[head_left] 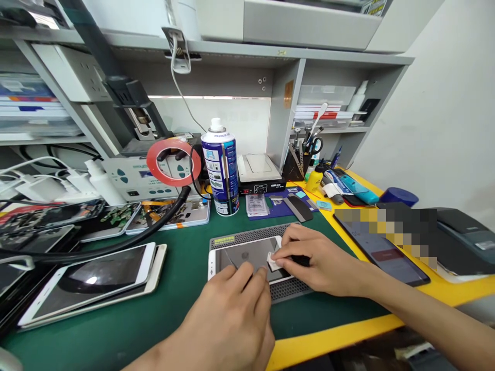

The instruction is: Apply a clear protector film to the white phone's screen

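A white smartphone (pixel 240 252) lies face up, its dark screen towards me, on a grey perforated pad (pixel 253 236). My left hand (pixel 234 312) is closed, its curled fingertips at the phone's near edge; their undersides are hidden. A thin line shows on the screen beside these fingers, and I cannot tell whether it is a crack or a reflection. My right hand (pixel 315 260) pinches a small white wipe (pixel 273 260) against the right part of the screen. Something dark shows beneath the right palm, too covered to name.
Two stacked phones (pixel 93 281) lie on the green mat (pixel 181 314) at left. Behind stand a spray can (pixel 220 172), a red tape roll (pixel 174 180) and a heating plate (pixel 260 172). A black cable (pixel 162 219) crosses the left side. A tablet-like device (pixel 382 250) lies right.
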`<state>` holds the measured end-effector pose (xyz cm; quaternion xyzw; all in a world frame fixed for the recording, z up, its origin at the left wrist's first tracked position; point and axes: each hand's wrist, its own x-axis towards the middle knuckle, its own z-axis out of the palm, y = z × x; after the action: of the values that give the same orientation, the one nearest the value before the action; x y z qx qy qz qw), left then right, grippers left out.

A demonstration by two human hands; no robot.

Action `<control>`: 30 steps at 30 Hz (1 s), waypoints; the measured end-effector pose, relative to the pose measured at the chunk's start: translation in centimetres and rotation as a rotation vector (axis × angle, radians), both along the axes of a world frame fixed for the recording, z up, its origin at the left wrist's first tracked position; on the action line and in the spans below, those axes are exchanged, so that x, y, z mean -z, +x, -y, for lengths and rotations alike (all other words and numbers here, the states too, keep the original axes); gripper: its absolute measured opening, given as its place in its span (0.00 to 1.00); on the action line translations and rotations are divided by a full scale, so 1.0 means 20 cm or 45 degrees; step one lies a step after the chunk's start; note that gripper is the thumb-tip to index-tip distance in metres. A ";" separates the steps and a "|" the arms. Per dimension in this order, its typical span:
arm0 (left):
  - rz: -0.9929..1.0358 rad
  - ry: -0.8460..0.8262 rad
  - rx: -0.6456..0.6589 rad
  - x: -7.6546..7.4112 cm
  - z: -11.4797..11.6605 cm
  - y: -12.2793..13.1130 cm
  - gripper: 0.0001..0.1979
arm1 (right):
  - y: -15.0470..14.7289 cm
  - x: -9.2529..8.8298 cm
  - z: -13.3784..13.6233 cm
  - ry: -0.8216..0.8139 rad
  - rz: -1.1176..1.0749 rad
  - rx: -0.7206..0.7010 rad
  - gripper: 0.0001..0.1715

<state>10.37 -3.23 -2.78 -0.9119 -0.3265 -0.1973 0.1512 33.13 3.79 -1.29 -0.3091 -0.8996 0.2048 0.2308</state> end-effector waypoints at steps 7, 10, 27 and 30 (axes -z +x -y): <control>0.014 0.008 0.016 0.00 0.00 -0.01 0.14 | 0.00 0.01 -0.06 0.004 0.030 0.125 0.14; 0.002 0.059 0.049 0.01 -0.02 -0.01 0.14 | -0.01 0.01 -0.08 0.008 0.061 0.208 0.15; -0.068 0.133 0.062 0.02 -0.03 -0.03 0.14 | -0.03 -0.05 -0.10 -0.088 -0.083 0.269 0.15; -0.084 0.141 0.051 0.02 -0.03 -0.03 0.14 | -0.09 -0.11 -0.07 -0.086 -0.031 0.164 0.13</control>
<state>9.74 -2.69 -3.27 -0.9145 -0.2918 -0.1878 0.2080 31.42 5.23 0.84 -0.3714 -0.8676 0.2234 0.2439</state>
